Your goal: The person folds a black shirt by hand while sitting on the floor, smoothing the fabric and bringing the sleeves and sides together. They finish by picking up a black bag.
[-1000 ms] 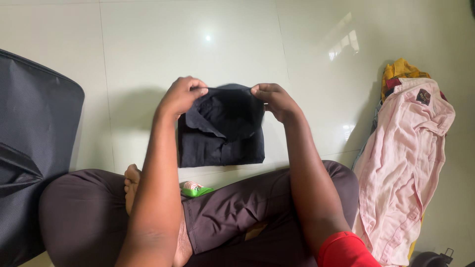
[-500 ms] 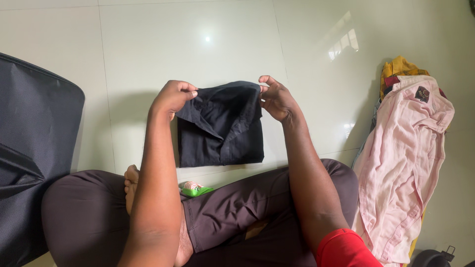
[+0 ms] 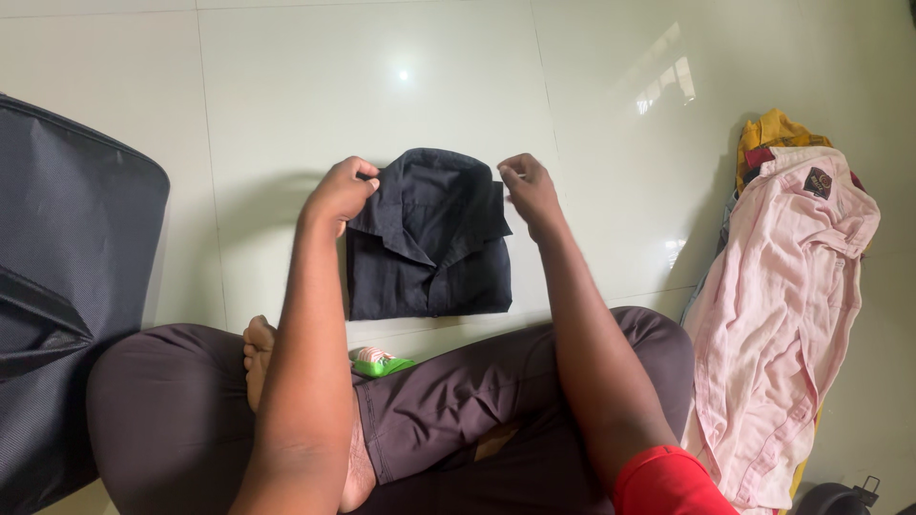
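A: We see a folded dark shirt (image 3: 429,253) lying flat on the white tiled floor (image 3: 382,86), just in front of the person's crossed legs (image 3: 458,410). Its collar is on the far side, away from the person.

B: And the hands, how do we describe them?

A: The left hand (image 3: 339,195) is at the far left corner of the shirt. Its fingers are curled narrow and they pinch the cloth at the shoulder, beside the collar. The right hand (image 3: 527,191) is at the far right corner. Its thumb and fingertips are close together on the edge of the shirt there, so we say it holds the cloth lightly.

B: Is the shirt lifted?

A: We think it lies down on the floor; only the two far corners are in the fingers.

B: What is around it?

A: At the left edge of the view a dark fabric suitcase (image 3: 67,286) stands open on the floor. On the right, well apart from the shirt, a pink shirt (image 3: 782,324) lies on top of a pile of clothes (image 3: 768,133), with something yellow under it. A small green object (image 3: 377,362) rests between the legs and the shirt, near a bare foot (image 3: 256,353).
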